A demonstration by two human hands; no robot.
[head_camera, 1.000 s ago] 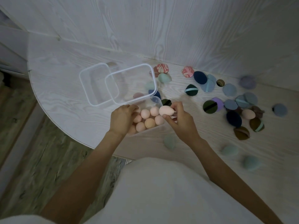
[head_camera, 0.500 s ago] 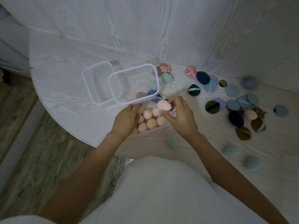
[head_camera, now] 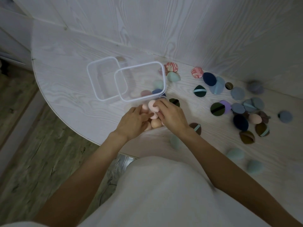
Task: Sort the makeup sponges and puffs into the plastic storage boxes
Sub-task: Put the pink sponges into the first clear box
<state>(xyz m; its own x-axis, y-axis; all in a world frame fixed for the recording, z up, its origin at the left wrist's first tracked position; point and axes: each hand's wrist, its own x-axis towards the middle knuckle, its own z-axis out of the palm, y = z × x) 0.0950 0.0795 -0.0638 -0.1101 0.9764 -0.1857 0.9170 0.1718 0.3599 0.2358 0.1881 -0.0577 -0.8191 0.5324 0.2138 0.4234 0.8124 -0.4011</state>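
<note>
Both hands close together, left (head_camera: 131, 122) fingers curled; right (head_camera: 172, 115) pinching.

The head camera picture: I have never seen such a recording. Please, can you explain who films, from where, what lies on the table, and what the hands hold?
No machine here: a person wears the camera on the head, looking down at two bare hands. The right hand pinches a pink sponge over a clear box of pink sponges. The left hand rests on that box; what its fingers do is hidden. Two more clear boxes stand behind. Round puffs and teal sponges lie scattered on the white table.
</note>
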